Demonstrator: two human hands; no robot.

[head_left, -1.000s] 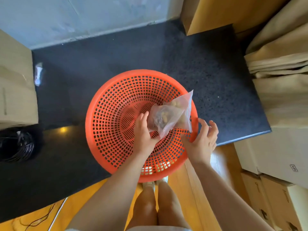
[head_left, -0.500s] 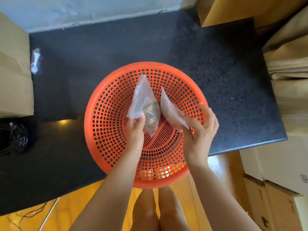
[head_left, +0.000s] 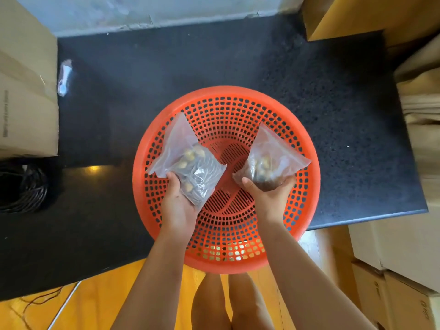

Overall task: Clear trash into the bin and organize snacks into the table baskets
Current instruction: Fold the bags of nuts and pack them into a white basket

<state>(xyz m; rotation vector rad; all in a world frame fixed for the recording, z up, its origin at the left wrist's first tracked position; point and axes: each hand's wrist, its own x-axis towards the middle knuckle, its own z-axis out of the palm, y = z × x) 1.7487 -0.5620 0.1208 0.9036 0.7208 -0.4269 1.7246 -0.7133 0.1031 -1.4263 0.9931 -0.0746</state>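
A round orange plastic basket [head_left: 238,110] with a perforated wall sits on the black table, overhanging its near edge. Above the basket, my left hand [head_left: 177,206] holds a clear zip bag of snacks [head_left: 188,160], palm up. Beside it my right hand [head_left: 269,196] cups a second clear zip bag of snacks [head_left: 271,158]. Both bags hold pale round pieces and darker bits. The two bags are apart, one over each half of the basket. The basket's floor is bare between them.
A small clear wrapper [head_left: 64,76] lies on the black table [head_left: 345,129] at the far left. Cardboard boxes [head_left: 26,91] flank the table left and right [head_left: 409,246]. A coil of black cable [head_left: 23,186] sits at the left. My legs and an orange floor show below.
Earlier my left hand held the bags bunched together. Now each hand holds one bag, spread apart, and both hands have turned palm up over the basket.
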